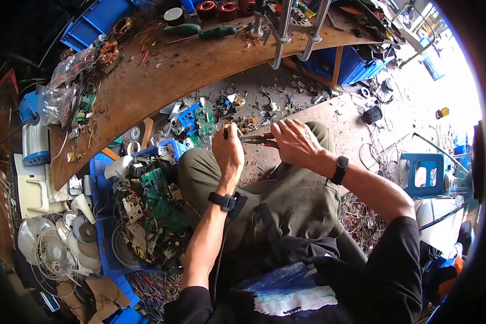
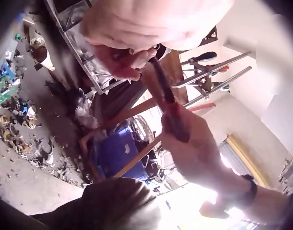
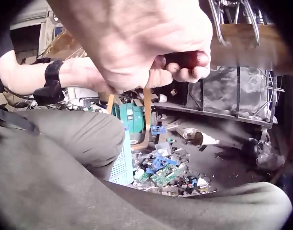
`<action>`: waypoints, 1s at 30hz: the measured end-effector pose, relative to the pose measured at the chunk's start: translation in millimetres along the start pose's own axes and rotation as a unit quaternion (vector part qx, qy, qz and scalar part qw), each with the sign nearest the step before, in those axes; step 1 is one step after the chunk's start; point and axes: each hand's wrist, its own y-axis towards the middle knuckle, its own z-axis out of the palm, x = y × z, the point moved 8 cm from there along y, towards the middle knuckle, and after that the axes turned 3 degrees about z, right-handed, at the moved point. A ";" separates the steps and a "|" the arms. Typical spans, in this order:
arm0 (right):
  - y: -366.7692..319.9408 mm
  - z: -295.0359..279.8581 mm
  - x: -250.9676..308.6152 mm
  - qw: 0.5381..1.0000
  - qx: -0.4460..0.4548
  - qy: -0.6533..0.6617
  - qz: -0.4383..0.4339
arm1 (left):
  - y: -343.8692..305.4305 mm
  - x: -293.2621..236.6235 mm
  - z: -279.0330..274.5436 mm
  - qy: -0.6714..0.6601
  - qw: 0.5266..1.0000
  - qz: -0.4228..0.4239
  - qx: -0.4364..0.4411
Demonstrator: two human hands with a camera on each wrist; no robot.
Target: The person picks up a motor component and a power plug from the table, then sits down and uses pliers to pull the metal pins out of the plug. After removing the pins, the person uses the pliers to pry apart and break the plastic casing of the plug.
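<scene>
Over the knees, my right hand grips the handles of pliers with red and dark grips. The tool's nose points left toward my left hand, reaching right up to its fingers. Curled fingers and thumb of that left hand pinch a small dark piece, mostly hidden; I cannot tell what it is. In the left wrist view, the pliers slant from the right fist up to the left fingertips. From the right wrist, a dark red handle end shows inside the curled fingers.
A curved wooden bench lies ahead, bearing green-handled screwdrivers and metal posts. At left stands a blue crate heaped with circuit boards. Scrap boards litter the floor. A blue stool is at right.
</scene>
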 end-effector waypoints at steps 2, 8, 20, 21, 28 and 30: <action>-0.7 7.4 5.5 0.999 0.038 0.018 0.005 | 7.6 18.4 -5.1 0.027 0.998 0.052 -0.028; -25.4 23.9 25.8 0.953 0.180 0.202 0.138 | -0.6 14.6 -13.3 0.057 0.992 0.108 -0.032; -57.3 58.6 34.8 0.906 0.195 0.330 0.179 | -8.1 9.1 -3.6 0.113 0.968 0.211 0.079; -57.8 60.9 35.9 0.892 0.201 0.361 0.185 | -9.0 6.0 -3.3 0.117 0.965 0.218 0.087; -53.2 47.2 51.8 0.699 0.295 0.588 0.279 | 3.7 -19.6 5.0 -0.169 0.970 0.136 0.114; -46.7 30.4 45.8 0.745 0.292 0.550 0.239 | -1.1 -25.8 2.7 -0.193 0.967 0.119 0.117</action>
